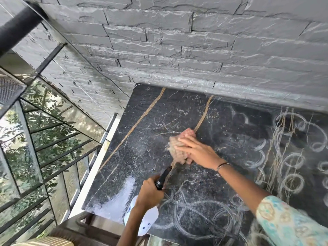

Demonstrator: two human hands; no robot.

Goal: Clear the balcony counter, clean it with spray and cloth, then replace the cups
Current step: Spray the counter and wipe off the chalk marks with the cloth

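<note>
From my seat the right hand (pixel 193 150) lies flat, fingers stretched out, pressing a pinkish cloth (pixel 179 146) onto the dark marble bench (pixel 142 125) near its middle, with the cloth just past the fingertips toward the wall. My left hand (pixel 149 192) is curled round the neck of the spray bottle (pixel 147 217), whose white body hangs at the near edge of the bench while its black nozzle (pixel 164 175) points up and away toward the cloth, nearly touching the heel of the right hand. So the bottle's long axis runs from the near edge toward the wall, aimed straight at the wiping spot. I see no cups on the bench, and I judge the job is in its wiping stage. The left part looks wet and shiny; the dusty ring marks (pixel 292 181) lie to the right of the cloth and along the near edge. The right hand is nearer those marks, so I reckon the next sweep should carry the cloth rightward.
</note>
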